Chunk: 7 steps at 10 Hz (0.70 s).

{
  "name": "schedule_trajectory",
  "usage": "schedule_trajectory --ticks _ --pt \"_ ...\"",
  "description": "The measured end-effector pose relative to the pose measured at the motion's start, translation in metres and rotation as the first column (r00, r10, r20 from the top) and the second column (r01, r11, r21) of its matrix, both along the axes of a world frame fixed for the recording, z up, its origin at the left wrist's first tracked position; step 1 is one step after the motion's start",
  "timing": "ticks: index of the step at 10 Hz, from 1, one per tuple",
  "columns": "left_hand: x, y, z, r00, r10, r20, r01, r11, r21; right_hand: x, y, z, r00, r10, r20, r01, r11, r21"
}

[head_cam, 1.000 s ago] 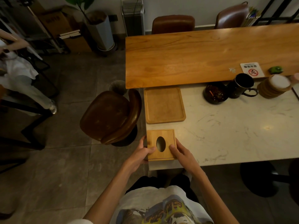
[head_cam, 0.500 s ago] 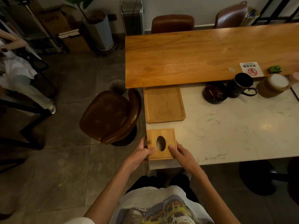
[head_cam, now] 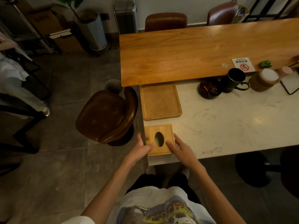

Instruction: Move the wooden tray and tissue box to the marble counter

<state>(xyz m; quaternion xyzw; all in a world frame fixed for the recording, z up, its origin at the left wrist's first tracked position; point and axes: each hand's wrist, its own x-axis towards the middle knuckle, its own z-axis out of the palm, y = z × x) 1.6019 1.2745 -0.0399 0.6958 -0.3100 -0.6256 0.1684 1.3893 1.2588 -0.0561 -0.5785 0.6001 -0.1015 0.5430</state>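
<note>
The square wooden tissue box (head_cam: 159, 133), with an oval hole in its lid, rests on the near left corner of the marble counter (head_cam: 226, 123). My left hand (head_cam: 140, 148) grips its left side, thumb lying on the lid. My right hand (head_cam: 179, 148) holds the right side, fingers on the lid's edge. Just beyond the box lies the empty flat wooden tray (head_cam: 160, 101), also on the marble, touching the edge of the long wooden table (head_cam: 202, 50).
A brown leather chair (head_cam: 106, 115) stands close to the counter's left edge. A dark bowl (head_cam: 209, 89), black mug (head_cam: 233, 80) and stack of coasters (head_cam: 264, 79) sit at the counter's back. Another person's legs (head_cam: 19, 88) are at far left.
Both hands stay on the tissue box, which has barely shifted on the counter corner. The tray has not moved.
</note>
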Motion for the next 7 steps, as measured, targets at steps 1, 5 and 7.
schedule_trajectory --ticks 1,5,7 --pt "-0.010 0.010 0.004 0.950 -0.058 0.307 0.142 0.956 -0.257 0.005 0.007 0.008 0.997 -0.073 0.006 0.073 0.980 -0.186" --pt "-0.029 0.027 0.011 0.808 -0.060 0.585 0.339 0.861 -0.379 -0.009 0.002 0.012 0.981 0.118 -0.155 -0.165 0.927 -0.337" --pt "-0.041 0.008 0.041 0.584 -0.090 0.806 0.473 0.846 -0.248 -0.042 -0.021 0.035 0.989 0.148 -0.028 -0.151 0.967 -0.206"
